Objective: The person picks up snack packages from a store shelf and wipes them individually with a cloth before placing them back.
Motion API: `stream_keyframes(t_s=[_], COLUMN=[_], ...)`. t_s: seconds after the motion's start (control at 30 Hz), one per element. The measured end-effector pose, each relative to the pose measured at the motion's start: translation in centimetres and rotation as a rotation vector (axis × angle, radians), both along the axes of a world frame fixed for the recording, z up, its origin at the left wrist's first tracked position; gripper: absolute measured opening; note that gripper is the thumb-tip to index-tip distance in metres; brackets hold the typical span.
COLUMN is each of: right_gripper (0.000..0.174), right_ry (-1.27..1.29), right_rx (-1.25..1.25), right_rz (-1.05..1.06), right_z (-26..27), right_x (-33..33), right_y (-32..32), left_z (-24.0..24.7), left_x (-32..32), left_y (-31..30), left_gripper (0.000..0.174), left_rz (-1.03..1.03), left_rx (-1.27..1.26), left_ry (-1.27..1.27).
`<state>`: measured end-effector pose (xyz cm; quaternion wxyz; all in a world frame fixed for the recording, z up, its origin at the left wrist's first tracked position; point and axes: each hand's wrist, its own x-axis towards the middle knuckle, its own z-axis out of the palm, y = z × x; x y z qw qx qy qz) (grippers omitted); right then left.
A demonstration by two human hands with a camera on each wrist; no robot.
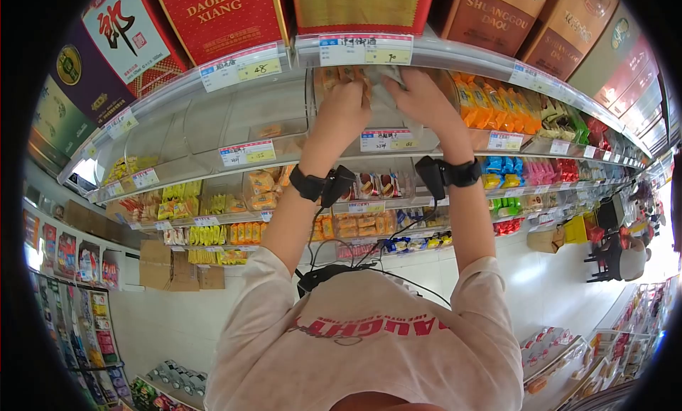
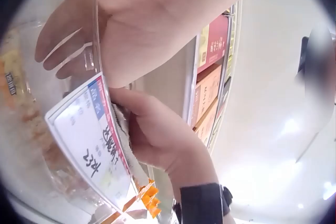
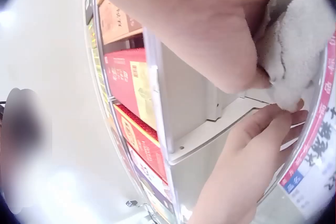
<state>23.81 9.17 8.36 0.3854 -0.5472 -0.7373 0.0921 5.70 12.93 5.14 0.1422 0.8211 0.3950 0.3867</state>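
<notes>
My right hand grips a greyish-white cloth inside a clear shelf bin, behind the bin's price label. Beside it, my left hand reaches into the same bin; its fingers show through the clear wall, loosely extended. In the right wrist view, the fingertips of my left hand are at the cloth's lower end; whether they touch it I cannot tell. Wrapped snacks lie by my left hand at the bin's left side, partly hidden by it.
Boxed bottles line the shelf above. Orange snack packs fill the bin at the right; a small packet lies in the one at the left. Lower tiers hold more wrapped snacks. Cables hang in front. A seated person is at the far right.
</notes>
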Motion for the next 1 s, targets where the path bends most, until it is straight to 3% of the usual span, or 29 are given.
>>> stream_keyframes(t_s=[0.13, 0.37, 0.47, 0.57, 0.73, 0.8, 0.9, 1.0], right_gripper=[0.047, 0.053, 0.063, 0.054, 0.053, 0.051, 0.046, 0.038], right_ry=[-0.368, -0.609, -0.614, -0.566, -0.597, -0.631, -0.418, -0.366], right_rx=[-0.279, -0.478, -0.445, -0.302, -0.404, -0.39, -0.384, -0.279], right_rz=[0.071, 0.03, 0.015, 0.013, 0.099, 0.054, 0.105, -0.025], right_z=[-1.2, -1.4, -0.5, -1.1, -3.6, -3.1, 1.5, 1.3], right_x=[1.1, 0.4, 0.4, 0.9, 1.3, 1.2, -1.4, -0.7], right_y=[4.9, 5.1, 4.9, 4.3, 6.0, 5.4, 0.6, -0.8], left_z=[-1.0, -1.1, -2.2, -0.7, -0.4, -0.8, -0.4, -1.7], left_x=[0.6, 0.3, 0.7, 0.2, 0.4, 0.4, 0.3, 0.6], left_y=[-0.2, -0.1, 0.9, -0.6, -1.0, -0.9, -0.9, -0.5], left_gripper=[0.02, 0.019, 0.02, 0.023, 0.018, 0.018, 0.02, 0.033], left_rz=[0.05, 0.015, 0.052, 0.03, 0.032, 0.022, 0.03, 0.152], left_rx=[0.091, 0.035, 0.153, 0.093, 0.068, 0.149, 0.063, 0.52], left_ry=[-0.027, 0.084, 0.118, 0.066, 0.035, -0.01, 0.093, -0.011])
